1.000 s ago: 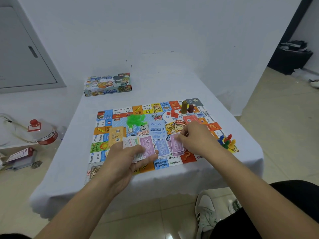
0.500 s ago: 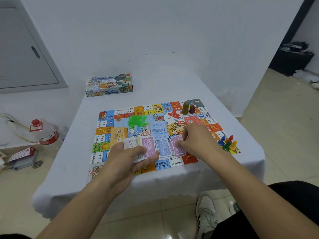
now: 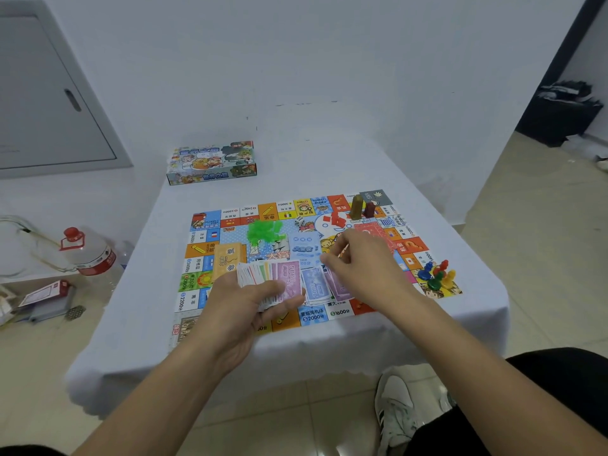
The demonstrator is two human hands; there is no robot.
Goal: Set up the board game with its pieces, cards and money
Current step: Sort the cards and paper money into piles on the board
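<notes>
Tabletop board (image 3: 230, 222), money (image 3: 273, 278) in left hand (image 3: 243, 311)

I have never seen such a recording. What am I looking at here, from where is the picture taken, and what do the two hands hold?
No machine here: a person wears a camera on the head, looking down at their own hands. On the table, under a white cloth, lies a colourful game board. The left hand grips a fanned stack of paper money. The right hand hovers over piles of purple banknotes lying on the board; whether its fingers hold something is unclear. Also on the board: coloured pawns, green pieces, red pieces. The game box sits at the far edge.
</notes>
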